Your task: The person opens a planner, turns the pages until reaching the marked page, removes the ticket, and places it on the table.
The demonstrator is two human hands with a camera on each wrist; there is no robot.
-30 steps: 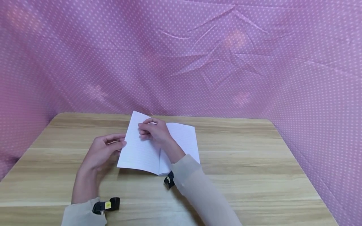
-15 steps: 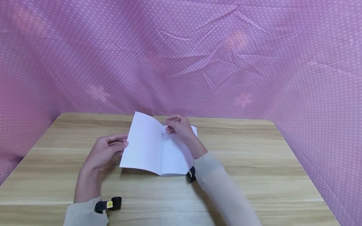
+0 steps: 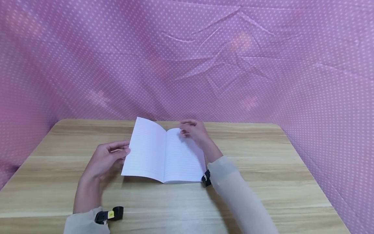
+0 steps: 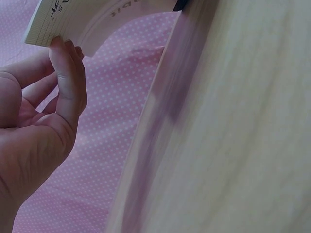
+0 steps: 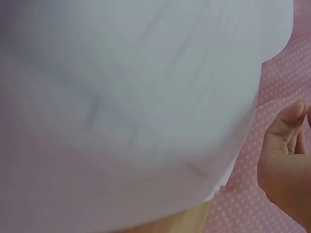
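An open notebook (image 3: 147, 151) with lined white pages lies on the table, its left half raised off the wood. My left hand (image 3: 105, 159) pinches the outer edge of that raised half. In the left wrist view, fingertips meet the edge, and dark lettering shows on the underside of the notebook (image 4: 97, 19). Over the top right corner of the right page is my right hand (image 3: 197, 133), fingers loosely bent. Seen from the right wrist, the right hand (image 5: 286, 160) appears beside the blurred pages (image 5: 170, 97) with nothing in its grasp.
The wooden table (image 3: 263, 182) has light grain and rounded far corners. A pink polka-dot cloth (image 3: 187, 65) hangs behind it and along both sides. Black wrist straps, one with a yellow label (image 3: 110, 214), sit at the beige sleeves (image 3: 239, 191).
My right hand has moved rightward from over the left page to the right page's top corner, uncovering the fold and both pages. The left hand keeps its pinch on the left edge.
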